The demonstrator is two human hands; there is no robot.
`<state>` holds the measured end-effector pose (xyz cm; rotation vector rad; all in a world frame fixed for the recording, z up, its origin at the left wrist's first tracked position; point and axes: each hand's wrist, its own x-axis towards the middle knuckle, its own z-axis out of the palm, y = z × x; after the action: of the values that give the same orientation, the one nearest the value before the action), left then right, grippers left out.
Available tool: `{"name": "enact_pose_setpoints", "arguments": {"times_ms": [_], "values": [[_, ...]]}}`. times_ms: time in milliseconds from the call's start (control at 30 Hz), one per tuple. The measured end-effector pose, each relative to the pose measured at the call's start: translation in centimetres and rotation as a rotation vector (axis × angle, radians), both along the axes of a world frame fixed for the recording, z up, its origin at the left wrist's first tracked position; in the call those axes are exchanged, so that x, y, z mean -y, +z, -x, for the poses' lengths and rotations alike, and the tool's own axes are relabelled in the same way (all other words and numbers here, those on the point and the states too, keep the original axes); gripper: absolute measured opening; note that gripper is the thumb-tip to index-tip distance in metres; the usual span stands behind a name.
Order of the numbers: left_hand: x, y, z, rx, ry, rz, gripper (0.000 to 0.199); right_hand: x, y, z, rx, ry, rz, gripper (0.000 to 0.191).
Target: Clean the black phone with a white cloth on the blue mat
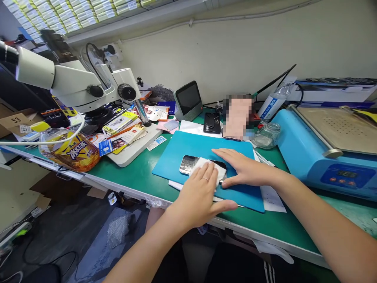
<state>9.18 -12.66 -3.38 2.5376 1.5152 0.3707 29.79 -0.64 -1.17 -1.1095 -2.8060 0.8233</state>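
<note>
A phone [185, 165] lies flat on a blue mat [176, 147], its dark glossy face up. Pressed on the middle of that face is a white wipe [220, 173], which looks like tissue or thin cloth. My left hand [202, 192] covers part of the wipe, fingers together and thumb stretched out to the right. Around the phone's right end is my right hand [240, 169], its fingers spread along the far side. The right thumb is at the near right corner, seemingly touching the phone. Much of the phone's middle is hidden by the wipe and fingers.
A microscope [85, 86] stands at left, beside a drink bottle [70, 151]. Behind the mat are a smart display [188, 100], a black phone [212, 123] and a glass jar [267, 135]. A blue heating plate machine [321, 151] occupies the right side.
</note>
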Motion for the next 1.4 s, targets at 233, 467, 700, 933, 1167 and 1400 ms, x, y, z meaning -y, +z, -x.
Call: {"name": "enact_pose_setpoints", "arguments": {"times_ms": [233, 467, 700, 933, 1167, 1400], "values": [[-2.0, 0.1, 2.4, -0.05, 0.11, 0.024, 0.095, 0.1, 0.5, 0.2, 0.021, -0.011, 0.014, 0.118], [-1.1, 0.9, -2.2, 0.037, -0.028, 0.032, 0.097, -0.1, -0.1, 0.0, 0.013, -0.015, -0.005, 0.117], [0.7, 0.3, 2.9, 0.015, 0.044, 0.055, 0.083, 0.3, 0.5, 0.3, 0.038, -0.049, 0.025, 0.127], [-1.7, 0.5, 2.1, -0.061, 0.155, 0.065, 0.097, 0.1, 0.5, 0.2, 0.042, -0.045, 0.032, 0.127], [0.4, 0.6, -2.5, 0.029, 0.013, 0.047, 0.104, 0.1, 0.2, 0.2, 0.044, -0.043, 0.014, 0.121], [0.7, -0.1, 2.9, -0.03, 0.102, 0.041, 0.094, 0.2, 0.5, 0.4, 0.045, -0.048, 0.019, 0.126]]}}
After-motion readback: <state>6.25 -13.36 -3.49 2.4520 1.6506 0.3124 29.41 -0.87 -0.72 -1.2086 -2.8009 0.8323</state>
